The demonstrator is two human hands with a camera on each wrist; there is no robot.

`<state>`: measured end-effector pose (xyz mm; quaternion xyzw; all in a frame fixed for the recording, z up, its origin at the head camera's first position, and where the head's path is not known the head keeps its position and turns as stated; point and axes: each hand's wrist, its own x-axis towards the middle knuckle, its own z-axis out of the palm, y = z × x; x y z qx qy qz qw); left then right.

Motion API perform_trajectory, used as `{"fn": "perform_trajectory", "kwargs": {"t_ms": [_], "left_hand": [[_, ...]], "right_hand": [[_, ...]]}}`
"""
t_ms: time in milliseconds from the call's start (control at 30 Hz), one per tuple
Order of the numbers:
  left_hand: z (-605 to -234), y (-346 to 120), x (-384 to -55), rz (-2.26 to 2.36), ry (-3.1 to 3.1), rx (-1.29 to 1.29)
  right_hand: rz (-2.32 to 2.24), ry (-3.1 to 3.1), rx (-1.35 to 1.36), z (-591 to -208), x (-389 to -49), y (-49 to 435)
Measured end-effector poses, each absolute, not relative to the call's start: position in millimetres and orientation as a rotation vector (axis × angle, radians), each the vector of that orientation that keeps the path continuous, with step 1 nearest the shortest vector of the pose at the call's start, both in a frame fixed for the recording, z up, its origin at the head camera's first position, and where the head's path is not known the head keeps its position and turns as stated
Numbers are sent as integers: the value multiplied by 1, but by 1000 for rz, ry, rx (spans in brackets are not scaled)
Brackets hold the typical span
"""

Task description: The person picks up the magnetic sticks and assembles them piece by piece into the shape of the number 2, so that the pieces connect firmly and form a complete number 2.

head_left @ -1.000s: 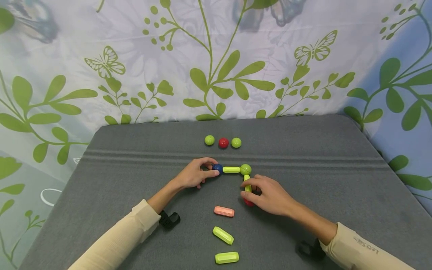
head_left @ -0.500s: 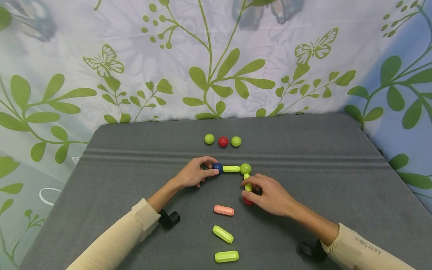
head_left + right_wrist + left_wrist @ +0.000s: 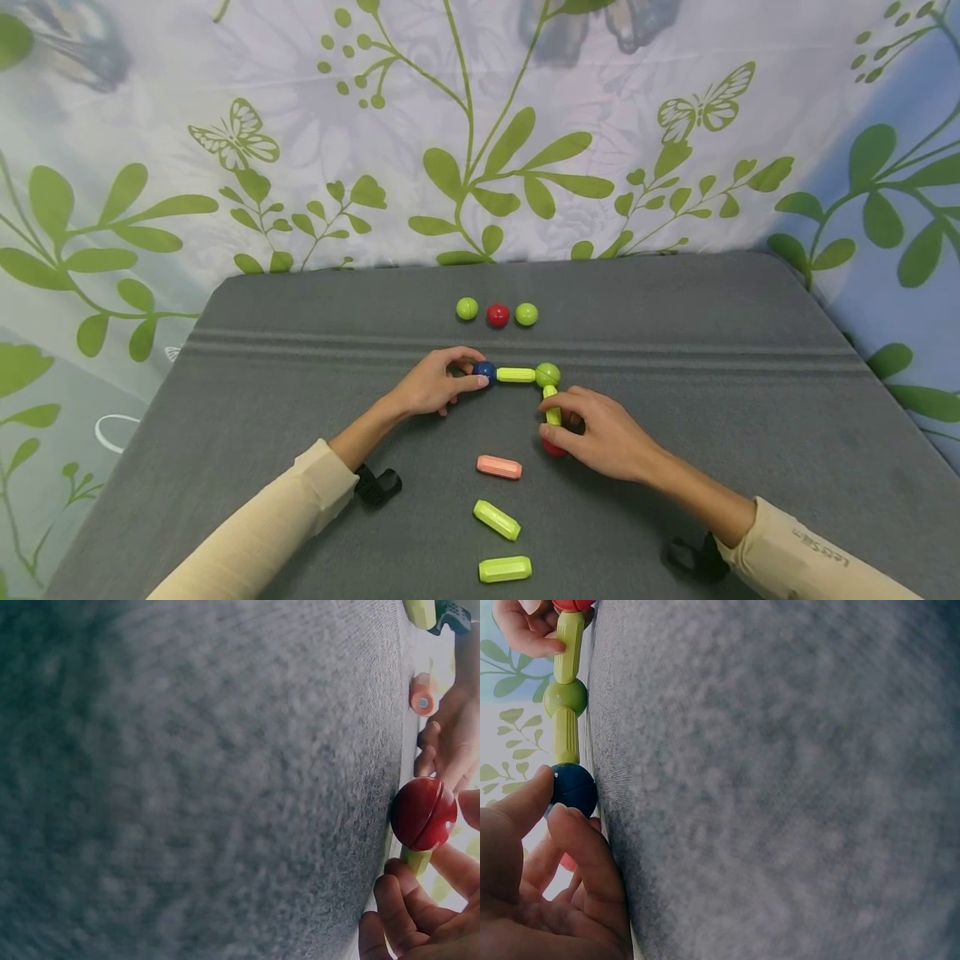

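Note:
My left hand (image 3: pixel 438 383) pinches a blue ball (image 3: pixel 574 789) between thumb and fingers. From that ball a ribbed yellow-green magnetic rod (image 3: pixel 516 375) runs right to a green ball (image 3: pixel 547 374). A second yellow-green magnetic rod (image 3: pixel 552 403) comes off the green ball toward me, ending at a red ball (image 3: pixel 424 814). My right hand (image 3: pixel 600 433) holds this second rod near its red-ball end, curled fingers and thumb around it. The joined pieces form an L low over the grey table (image 3: pixel 337 542). The right hand partly covers the red ball in the head view.
At the back stand a green ball (image 3: pixel 467 308), a red ball (image 3: pixel 498 315) and another green ball (image 3: pixel 527 314) in a row. Nearer me lie an orange-pink rod (image 3: pixel 498 467) and two yellow-green rods, one slanted (image 3: pixel 497 520) and one level (image 3: pixel 505 569). A patterned cloth (image 3: pixel 360 125) hangs behind.

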<state>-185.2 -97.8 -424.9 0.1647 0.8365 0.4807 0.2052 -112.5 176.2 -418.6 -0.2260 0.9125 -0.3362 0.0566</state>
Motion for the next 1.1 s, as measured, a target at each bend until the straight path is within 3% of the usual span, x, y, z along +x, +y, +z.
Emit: {"fn": "perform_trajectory", "kwargs": {"t_ms": [1100], "left_hand": [[-425, -97, -186, 1337, 2339, 478]], "right_hand": [[-1152, 2804, -631, -417, -85, 186]]}}
